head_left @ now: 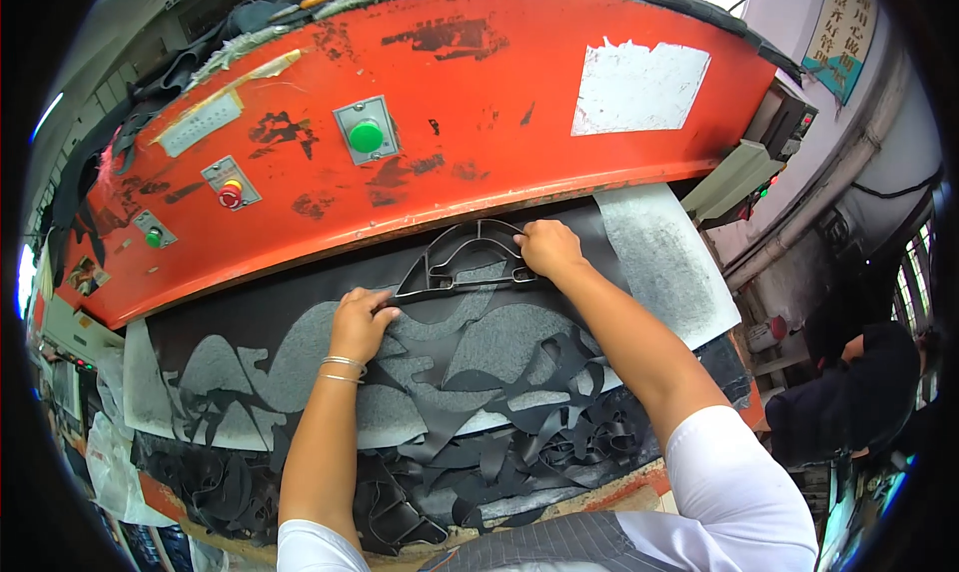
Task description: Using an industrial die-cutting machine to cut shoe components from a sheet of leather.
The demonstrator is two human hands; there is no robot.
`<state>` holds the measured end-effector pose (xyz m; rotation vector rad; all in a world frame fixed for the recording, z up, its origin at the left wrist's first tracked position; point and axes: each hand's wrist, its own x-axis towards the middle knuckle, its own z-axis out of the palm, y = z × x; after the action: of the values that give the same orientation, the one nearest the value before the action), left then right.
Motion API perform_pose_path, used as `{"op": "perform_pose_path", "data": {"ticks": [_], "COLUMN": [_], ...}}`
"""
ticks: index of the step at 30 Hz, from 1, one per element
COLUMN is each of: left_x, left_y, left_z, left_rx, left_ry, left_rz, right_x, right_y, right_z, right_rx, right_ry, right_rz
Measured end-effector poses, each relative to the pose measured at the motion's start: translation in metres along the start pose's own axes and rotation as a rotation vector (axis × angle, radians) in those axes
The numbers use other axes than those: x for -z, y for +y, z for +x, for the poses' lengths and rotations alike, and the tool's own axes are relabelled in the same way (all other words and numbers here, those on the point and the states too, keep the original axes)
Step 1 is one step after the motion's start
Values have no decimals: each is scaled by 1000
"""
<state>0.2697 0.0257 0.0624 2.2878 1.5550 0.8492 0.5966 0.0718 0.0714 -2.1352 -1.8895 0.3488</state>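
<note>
A metal cutting die [468,280], an arched outline with inner bars, lies on a black leather-like sheet [240,307] close to the red press beam. My right hand [551,249] grips the die's right end with its fingers wrapped over the edge. At the die's left tip, the fingers and thumb of my left hand [360,322] close in a pinch; exactly how they meet the metal is partly hidden. Curved openings are cut through the sheet nearer me, and the grey-white cutting board [664,262] shows through them and at its right side.
The red press beam [479,122] spans the far side, bearing a green button [366,135] and a red knob [231,193]. Black offcuts [559,447] pile along the near edge, with another metal die [398,517] among them. A person in dark clothing [844,397] is at the right.
</note>
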Motion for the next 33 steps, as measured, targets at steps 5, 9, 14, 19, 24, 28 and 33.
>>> {"op": "perform_pose_path", "data": {"ticks": [5, 9, 14, 19, 24, 28, 33], "left_x": [-37, -45, -46, -53, -60, -59, -59], "left_y": [-16, -19, -5, -5, -8, -10, -14], "left_z": [18, 20, 30, 29, 32, 32, 33], "left_rx": [19, 29, -45, -37, 19, 21, 40], "left_ry": [11, 100, 110, 132, 123, 118, 98], "left_rz": [-39, -61, -62, -54, -63, -60, -57], "right_x": [-5, -2, -10, -7, -12, -19, -21], "right_y": [25, 75, 94, 96, 97, 99, 92], "right_z": [3, -15, -18, -14, -13, -10, -13], "right_rx": [70, 402, 518, 517, 505, 518, 420], "right_ry": [70, -40, -23, -1, 14, 24, 4], "right_rz": [92, 243, 303, 291, 280, 299, 288]}}
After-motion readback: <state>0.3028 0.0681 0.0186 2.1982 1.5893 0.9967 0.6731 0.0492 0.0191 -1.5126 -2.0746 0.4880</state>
